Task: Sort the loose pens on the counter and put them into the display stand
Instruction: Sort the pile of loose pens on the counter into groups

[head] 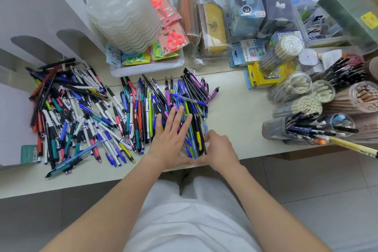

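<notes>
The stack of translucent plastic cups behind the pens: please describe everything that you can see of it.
The stack of translucent plastic cups is milky white, many cups nested one in another, each with a scalloped, wavy rim. The top cup is empty. The stack leans toward the left and stands in the white plastic tray, beside carded pink scissors. Neither hand touches it.

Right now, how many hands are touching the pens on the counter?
2. The left hand lies flat, fingers spread, on the middle pile; the right hand curls against that pile's near right edge. None seems hidden.
</notes>
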Demonstrator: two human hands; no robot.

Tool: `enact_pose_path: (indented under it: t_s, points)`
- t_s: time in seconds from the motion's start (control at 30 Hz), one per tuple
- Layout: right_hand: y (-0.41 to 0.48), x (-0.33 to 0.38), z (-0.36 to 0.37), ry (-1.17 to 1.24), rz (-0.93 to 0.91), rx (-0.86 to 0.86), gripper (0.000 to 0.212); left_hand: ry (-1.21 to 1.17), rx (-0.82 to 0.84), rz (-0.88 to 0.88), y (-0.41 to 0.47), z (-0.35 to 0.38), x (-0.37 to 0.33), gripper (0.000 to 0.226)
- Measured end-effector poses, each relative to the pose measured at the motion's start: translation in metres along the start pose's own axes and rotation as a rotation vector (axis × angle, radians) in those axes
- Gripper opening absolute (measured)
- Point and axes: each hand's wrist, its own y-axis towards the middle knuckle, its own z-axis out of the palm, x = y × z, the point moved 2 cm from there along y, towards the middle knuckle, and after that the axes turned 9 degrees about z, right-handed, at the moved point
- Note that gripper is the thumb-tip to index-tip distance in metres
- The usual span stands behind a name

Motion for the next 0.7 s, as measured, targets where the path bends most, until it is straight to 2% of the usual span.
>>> enact_pose_path:
  t_s: [0.07, 0.17, 0.23, 0.4, 0.57, 0.7]
  points:
    - [0.0, 0.008, 0.005, 0.016, -0.022, -0.034, 0.071, -0.001, -0.002, -0.01, 0.002, -0.002, 0.002, 0.143]
    - [0.001, 0.016, 0.01, 0.035, -0.074, -0.116, 0.045, -0.025, -0.048, -0.029, 0.003, -0.006, 0.009, 0.138]
    - [0.001, 0.019, 0.011, 0.037, -0.12, -0.165, 0.038, -0.04, -0.065, -0.03, 0.005, -0.008, 0.015, 0.133]
    - [0.001, 0.031, 0.006, 0.077, -0.207, -0.256, 0.041, -0.07, -0.099, -0.046, 0.003, -0.008, 0.024, 0.126]
    - [0.001, 0.044, 0.002, 0.174, -0.26, -0.272, 0.044, -0.007, -0.063, -0.083, 0.0, 0.001, 0.01, 0.155]
    - [0.008, 0.053, -0.008, 0.209, -0.317, -0.3, 0.044, 0.023, -0.085, -0.136, 0.002, 0.004, 0.002, 0.157]
